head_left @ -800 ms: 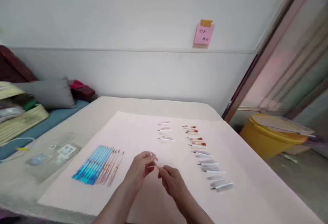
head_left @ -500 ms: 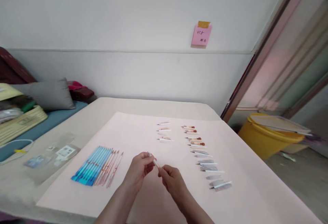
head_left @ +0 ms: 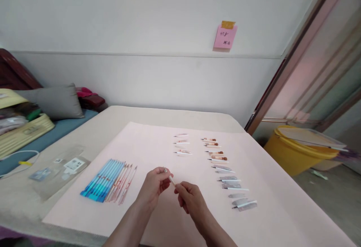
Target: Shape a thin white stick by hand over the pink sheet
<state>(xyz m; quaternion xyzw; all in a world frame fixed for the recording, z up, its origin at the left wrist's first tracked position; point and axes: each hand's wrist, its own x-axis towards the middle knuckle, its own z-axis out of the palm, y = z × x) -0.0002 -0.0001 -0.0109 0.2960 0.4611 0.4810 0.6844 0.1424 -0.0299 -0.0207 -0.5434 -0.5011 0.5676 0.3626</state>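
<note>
Over the near middle of the pink sheet, my left hand (head_left: pixel 154 183) is closed around one end of a slim, pale pen (head_left: pixel 172 180). The thumb and forefinger of my right hand (head_left: pixel 188 195) pinch its lower end. Much of the pen is hidden by my fingers. Left of my hands lies a row of blue pens (head_left: pixel 103 181), with several pinkish pens (head_left: pixel 128 185) beside them. To the right, white refills with dark tips (head_left: pixel 235 188) lie in a column among grey translucent pieces (head_left: pixel 244 202) and brown-topped pieces (head_left: pixel 218 158). Farther back are more thin refills (head_left: pixel 182 152).
The pink sheet (head_left: pixel 158 134) covers most of a padded, cream-coloured table (head_left: pixel 169 113) against a white wall. Clear plastic packaging (head_left: pixel 63 170) lies at the left. A yellow bin (head_left: pixel 293 154) stands beyond the right edge; a grey cushion (head_left: pixel 63 102) is at far left.
The view has shifted slightly. My hands stay almost in place on the pen, which is turned a little between them. The laid-out pens and parts have not been moved.
</note>
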